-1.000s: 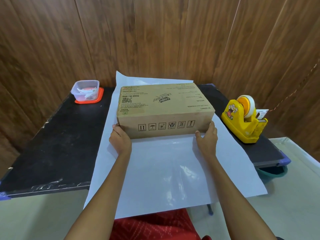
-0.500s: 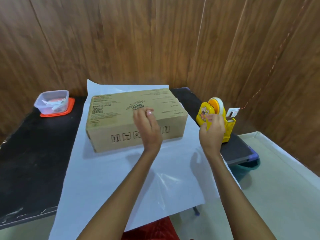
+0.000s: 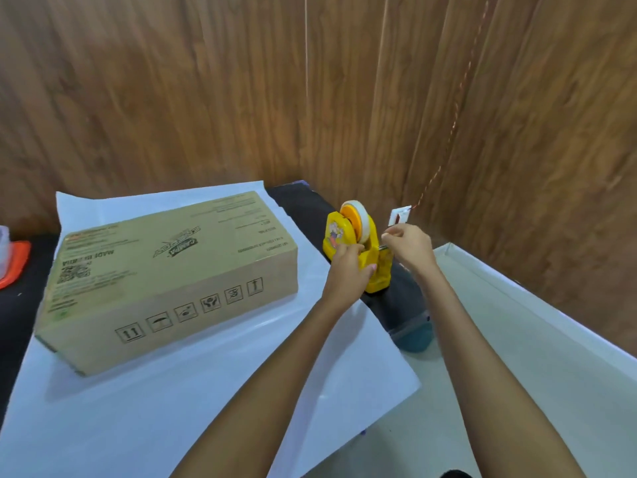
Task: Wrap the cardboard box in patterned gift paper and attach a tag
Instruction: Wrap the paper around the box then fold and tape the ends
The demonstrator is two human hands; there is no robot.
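The left hand (image 3: 348,267) gripped the yellow tape dispenser (image 3: 370,270) right of the brown cardboard box (image 3: 165,277). The right hand (image 3: 410,246) pinched its white tape (image 3: 360,220).

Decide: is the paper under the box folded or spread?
Spread: the paper lies flat beneath the cardboard box, no edge folded over it.

Cardboard box (image 3: 165,270) reads "MADE IN INDIA", prob. "CAMPA" logo, upside-down.
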